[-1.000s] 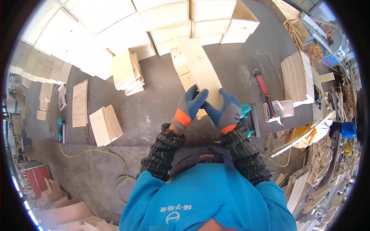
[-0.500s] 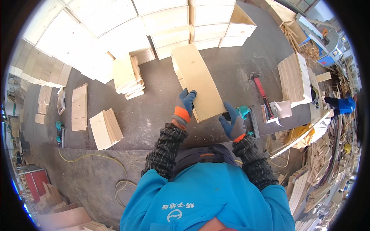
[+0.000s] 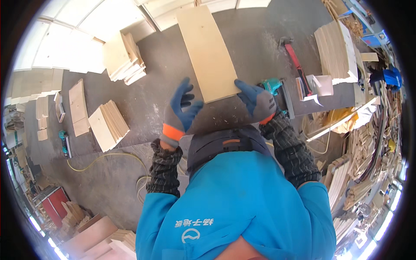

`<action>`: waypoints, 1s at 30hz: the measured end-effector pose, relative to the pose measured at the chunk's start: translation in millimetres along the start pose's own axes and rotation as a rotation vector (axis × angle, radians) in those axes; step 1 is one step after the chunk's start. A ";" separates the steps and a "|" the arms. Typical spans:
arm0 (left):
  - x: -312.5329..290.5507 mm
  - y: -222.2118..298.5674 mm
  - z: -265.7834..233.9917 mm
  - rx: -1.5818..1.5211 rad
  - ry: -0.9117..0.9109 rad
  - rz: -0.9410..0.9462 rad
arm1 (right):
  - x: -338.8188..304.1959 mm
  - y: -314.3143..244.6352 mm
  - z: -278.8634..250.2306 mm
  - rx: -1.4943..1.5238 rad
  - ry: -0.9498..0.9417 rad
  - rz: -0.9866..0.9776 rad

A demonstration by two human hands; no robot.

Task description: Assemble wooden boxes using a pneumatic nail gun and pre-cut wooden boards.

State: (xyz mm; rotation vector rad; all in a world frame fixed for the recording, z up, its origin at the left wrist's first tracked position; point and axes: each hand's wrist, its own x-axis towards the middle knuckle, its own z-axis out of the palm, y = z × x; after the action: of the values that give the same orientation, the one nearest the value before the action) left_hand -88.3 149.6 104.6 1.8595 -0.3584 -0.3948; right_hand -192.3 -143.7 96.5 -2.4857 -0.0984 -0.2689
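A long, pale wooden piece point(image 3: 208, 54) lies on the dark worktable point(image 3: 164, 52) in front of me, its broad face up; its underside is hidden. My left hand point(image 3: 182, 106), in a blue-grey glove with an orange cuff, is off its near left side, fingers spread and holding nothing. At the near right corner, the outstretched fingers of my right hand point(image 3: 258, 102) meet the edge of the piece. Just beyond that hand rests a teal nail gun point(image 3: 273, 86). A hammer point(image 3: 297, 65) with a red and black handle lies farther right, its handle end at a small open box point(image 3: 320, 85).
Stacked wooden boards point(image 3: 110, 123) and another pile point(image 3: 123, 58) stand to the left, near flat panels point(image 3: 79, 106). A second nail gun point(image 3: 65, 143) trails a yellow hose point(image 3: 125, 154). More boards point(image 3: 331, 52) are stacked at right. Pale boxes line the far side.
My left hand has let go of the wooden piece and moved left. The piece now lies flatter, its side wall out of sight. My right hand stays by its near corner.
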 end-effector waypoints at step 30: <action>-15.0 -23.3 33.0 0.278 0.175 0.369 | -1.2 -29.5 6.3 -0.257 0.034 -0.110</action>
State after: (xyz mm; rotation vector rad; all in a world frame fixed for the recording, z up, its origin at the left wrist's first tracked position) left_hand -115.1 135.3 74.0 2.0259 -0.6478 0.0738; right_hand -196.4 -116.4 108.5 -2.7339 -0.1982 -0.3925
